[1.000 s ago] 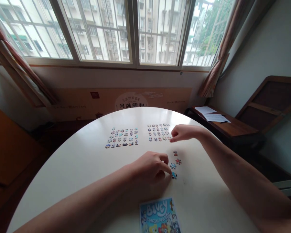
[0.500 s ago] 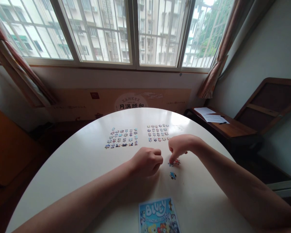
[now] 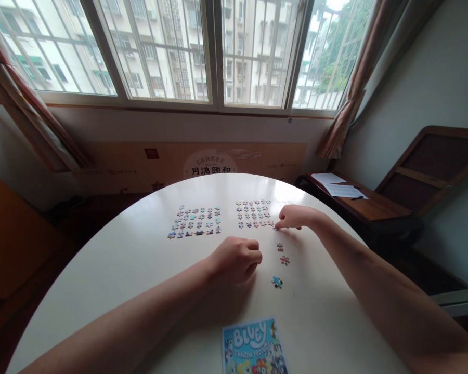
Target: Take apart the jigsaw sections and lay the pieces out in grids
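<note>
My right hand is over the right side of the table, fingers curled. Its index fingertip presses on a small jigsaw piece at the right end of the nearest row of one group. My left hand rests closed on the tabletop; whatever may be inside its fingers is hidden. Between and below the hands lie loose jigsaw pieces: a dark reddish one, a red-and-white one and a blue one. Two groups of pieces in rows, a left group and a right group, lie farther off.
A blue Bluey picture card lies at the near side of the round white table. Beyond the table's far edge are a printed carton and a window. Papers and a pen sit on a wooden chair at right.
My right hand has moved away from me with a jigsaw piece under its fingertip, to the right group's nearest row. The dark reddish piece now shows. My left hand stays put.
</note>
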### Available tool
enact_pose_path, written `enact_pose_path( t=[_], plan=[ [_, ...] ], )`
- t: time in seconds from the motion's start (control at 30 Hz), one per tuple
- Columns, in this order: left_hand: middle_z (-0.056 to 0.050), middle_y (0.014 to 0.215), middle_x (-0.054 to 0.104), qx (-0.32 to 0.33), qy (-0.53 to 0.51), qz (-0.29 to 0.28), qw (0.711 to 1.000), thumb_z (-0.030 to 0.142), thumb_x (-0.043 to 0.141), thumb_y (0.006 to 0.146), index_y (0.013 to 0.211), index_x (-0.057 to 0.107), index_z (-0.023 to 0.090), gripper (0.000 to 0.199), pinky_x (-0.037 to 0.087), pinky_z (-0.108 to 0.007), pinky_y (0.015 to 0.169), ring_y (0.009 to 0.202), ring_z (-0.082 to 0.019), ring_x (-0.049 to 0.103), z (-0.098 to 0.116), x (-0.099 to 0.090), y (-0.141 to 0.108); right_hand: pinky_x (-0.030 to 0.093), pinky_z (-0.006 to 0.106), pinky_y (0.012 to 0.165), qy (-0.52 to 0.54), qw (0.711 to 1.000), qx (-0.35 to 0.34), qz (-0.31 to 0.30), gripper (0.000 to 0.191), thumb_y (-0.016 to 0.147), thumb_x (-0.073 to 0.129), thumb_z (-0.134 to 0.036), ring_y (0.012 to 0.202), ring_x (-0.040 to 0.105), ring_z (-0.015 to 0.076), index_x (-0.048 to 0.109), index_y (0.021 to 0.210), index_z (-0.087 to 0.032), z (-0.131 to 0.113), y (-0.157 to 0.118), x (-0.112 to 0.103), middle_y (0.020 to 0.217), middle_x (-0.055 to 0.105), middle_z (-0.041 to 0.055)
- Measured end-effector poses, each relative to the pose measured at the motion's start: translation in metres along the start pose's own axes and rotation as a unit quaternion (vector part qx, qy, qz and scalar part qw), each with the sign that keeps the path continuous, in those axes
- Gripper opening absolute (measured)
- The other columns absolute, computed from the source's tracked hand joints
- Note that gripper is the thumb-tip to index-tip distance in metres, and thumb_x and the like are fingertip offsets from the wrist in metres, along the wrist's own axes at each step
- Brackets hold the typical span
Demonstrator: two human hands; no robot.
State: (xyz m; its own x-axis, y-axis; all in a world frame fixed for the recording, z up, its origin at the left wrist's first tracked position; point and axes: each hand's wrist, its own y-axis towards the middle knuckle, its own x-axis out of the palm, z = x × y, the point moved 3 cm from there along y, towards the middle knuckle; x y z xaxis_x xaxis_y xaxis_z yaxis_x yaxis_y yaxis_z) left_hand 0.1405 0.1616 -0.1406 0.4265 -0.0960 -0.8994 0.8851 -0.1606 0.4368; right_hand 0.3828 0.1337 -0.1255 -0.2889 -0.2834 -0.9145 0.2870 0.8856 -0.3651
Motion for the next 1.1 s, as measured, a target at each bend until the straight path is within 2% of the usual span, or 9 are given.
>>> enact_pose_path(
  t=[0.23,0.4,0.57,0.67,0.77,0.83,0.93,1.1],
  plan=[
    [0.000,0.070,0.059,0.005,-0.007,0.005,1.000,0.011,0.045,0.079,0.065,0.061,0.020,0.023,0.042,-0.027,0.052,0.055,-0.012,0.051,-0.001,0.001,0.000,0.043,0.032,0.060,0.052,0.997,0.055,0.028,0.037,0.081,0.061,-0.049,0.056,0.061,0.0199,0.065,0.064,-0.017,0.039,0.012,0.001,0.064,0.066,0.0083],
    [0.001,0.068,0.058,0.005,-0.009,0.006,1.000,0.011,0.046,0.077,0.062,0.058,0.019,0.021,0.040,-0.027,0.051,0.054,-0.011,0.049,-0.001,0.001,0.000,0.043,0.030,0.063,0.079,0.985,0.075,0.132,0.032,0.082,0.061,-0.046,0.070,0.063,0.0213,0.067,0.069,-0.018,0.039,0.032,0.007,0.080,0.071,0.0092],
    [0.001,0.066,0.056,0.011,-0.002,0.000,1.000,0.012,0.047,0.080,0.060,0.055,0.018,0.023,0.037,-0.026,0.049,0.052,-0.010,0.047,-0.001,0.001,0.001,0.040,0.028,0.061,0.098,0.964,0.075,0.234,0.035,0.086,0.056,-0.048,0.070,0.061,0.0198,0.070,0.074,-0.019,0.036,0.044,0.007,0.079,0.070,0.0074],
    [0.001,0.066,0.056,0.011,0.000,0.002,1.000,0.011,0.047,0.079,0.059,0.054,0.018,0.022,0.037,-0.025,0.050,0.052,-0.010,0.047,-0.002,0.001,0.001,0.041,0.027,0.063,0.110,0.950,0.033,0.290,0.037,0.093,0.048,-0.045,0.074,0.062,0.0188,0.073,0.087,-0.019,0.040,0.040,0.003,0.083,0.070,0.0069],
    [0.001,0.066,0.056,0.010,0.000,0.002,1.000,0.011,0.048,0.079,0.059,0.054,0.018,0.022,0.036,-0.025,0.050,0.052,-0.010,0.046,-0.003,0.001,0.000,0.046,0.026,0.072,0.115,0.944,-0.044,0.306,0.026,0.091,0.054,-0.034,0.080,0.064,0.0166,0.076,0.102,-0.025,0.046,0.037,0.005,0.094,0.072,0.0038],
    [0.001,0.066,0.056,0.010,0.001,0.000,1.000,0.012,0.048,0.080,0.059,0.054,0.018,0.022,0.036,-0.025,0.050,0.052,-0.010,0.046,-0.003,0.001,0.000,0.049,0.027,0.081,0.111,0.937,-0.117,0.309,0.023,0.087,0.060,-0.028,0.087,0.066,0.0172,0.078,0.101,-0.029,0.047,0.038,0.011,0.102,0.072,0.0026],
    [0.001,0.066,0.056,0.010,0.004,-0.003,1.000,0.012,0.048,0.081,0.060,0.054,0.018,0.023,0.036,-0.025,0.050,0.052,-0.010,0.046,-0.003,0.001,0.000,0.050,0.036,0.095,0.092,0.916,-0.199,0.335,0.022,0.087,0.062,-0.024,0.105,0.065,0.0227,0.080,0.097,-0.031,0.049,0.045,0.021,0.115,0.070,0.0042],
    [0.001,0.066,0.056,0.013,0.004,-0.002,1.000,0.012,0.048,0.080,0.059,0.055,0.018,0.023,0.036,-0.025,0.050,0.052,-0.010,0.046,-0.003,0.001,0.000,0.047,0.041,0.105,0.065,0.918,-0.187,0.345,0.030,0.089,0.056,-0.017,0.121,0.059,0.0267,0.080,0.102,-0.029,0.046,0.056,0.028,0.128,0.066,0.0061]
  ],
)
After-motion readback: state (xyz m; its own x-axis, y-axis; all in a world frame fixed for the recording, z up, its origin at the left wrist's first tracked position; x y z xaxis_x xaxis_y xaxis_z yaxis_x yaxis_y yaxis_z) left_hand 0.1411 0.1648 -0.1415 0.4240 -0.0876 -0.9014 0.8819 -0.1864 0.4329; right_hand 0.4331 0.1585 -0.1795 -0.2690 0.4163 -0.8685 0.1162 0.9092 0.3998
